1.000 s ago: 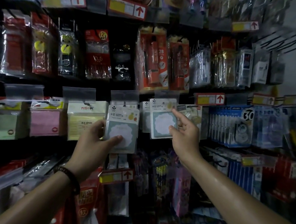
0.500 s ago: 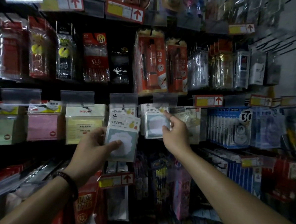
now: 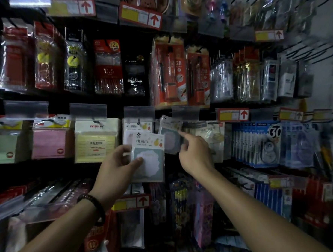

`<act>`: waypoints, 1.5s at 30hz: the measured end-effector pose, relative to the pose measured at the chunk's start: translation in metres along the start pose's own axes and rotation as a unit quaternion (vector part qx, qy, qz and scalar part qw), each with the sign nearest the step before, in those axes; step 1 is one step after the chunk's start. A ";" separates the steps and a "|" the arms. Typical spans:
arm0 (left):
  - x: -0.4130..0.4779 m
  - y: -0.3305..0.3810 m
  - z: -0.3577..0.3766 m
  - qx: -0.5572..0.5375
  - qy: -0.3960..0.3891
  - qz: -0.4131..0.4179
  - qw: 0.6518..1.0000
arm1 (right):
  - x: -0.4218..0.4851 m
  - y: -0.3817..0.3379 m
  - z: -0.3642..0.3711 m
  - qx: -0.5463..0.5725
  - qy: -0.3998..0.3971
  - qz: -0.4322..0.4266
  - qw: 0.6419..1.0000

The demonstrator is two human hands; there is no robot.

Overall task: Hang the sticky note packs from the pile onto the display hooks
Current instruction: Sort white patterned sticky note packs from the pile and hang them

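Dim shop wall [image 3: 329, 63] hangs thick with stationery. In the middle row the left hand [image 3: 116, 167] pinches a sticky note pack [image 3: 148, 159], thumb on its face and fingers behind, holding it upright for a hook. The right hand [image 3: 196, 157] touches a blurred hanging pack [image 3: 170, 134] with a straight index finger, the rest curled, probably seating it under a clear tag [image 3: 185, 113].

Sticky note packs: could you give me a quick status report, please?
Left hand grips one pack, in front of hung ones. Right hand: index finger at a blurred pack under the clear tag; grip unclear. No obstruction seen.
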State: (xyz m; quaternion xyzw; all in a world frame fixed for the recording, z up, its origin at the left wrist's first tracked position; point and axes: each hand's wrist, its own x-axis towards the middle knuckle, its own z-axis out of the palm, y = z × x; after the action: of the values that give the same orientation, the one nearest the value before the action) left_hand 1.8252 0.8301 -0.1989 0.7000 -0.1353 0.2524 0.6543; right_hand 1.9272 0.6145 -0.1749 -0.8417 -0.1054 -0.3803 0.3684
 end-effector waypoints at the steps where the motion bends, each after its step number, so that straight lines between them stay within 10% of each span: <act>1: 0.001 0.000 0.004 -0.004 -0.001 -0.002 1.000 | -0.012 -0.002 -0.004 0.030 0.011 -0.027 0.999; 8: 0.004 -0.003 0.038 -0.007 -0.028 0.025 0.999 | -0.078 -0.004 -0.015 0.276 -0.092 -0.071 0.954; 17: 0.005 0.002 0.046 0.217 -0.027 0.136 0.966 | -0.047 0.008 -0.022 0.386 -0.021 -0.020 0.922; 45: 0.019 -0.012 0.028 0.395 -0.045 0.247 0.884 | 0.000 -0.011 -0.038 0.227 -0.069 0.041 0.970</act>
State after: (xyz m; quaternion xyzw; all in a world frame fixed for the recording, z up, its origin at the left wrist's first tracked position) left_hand 1.8520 0.8068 -0.1991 0.8548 -0.2226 0.4064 0.2336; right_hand 1.9010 0.5959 -0.1523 -0.7638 -0.1801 -0.2716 0.5571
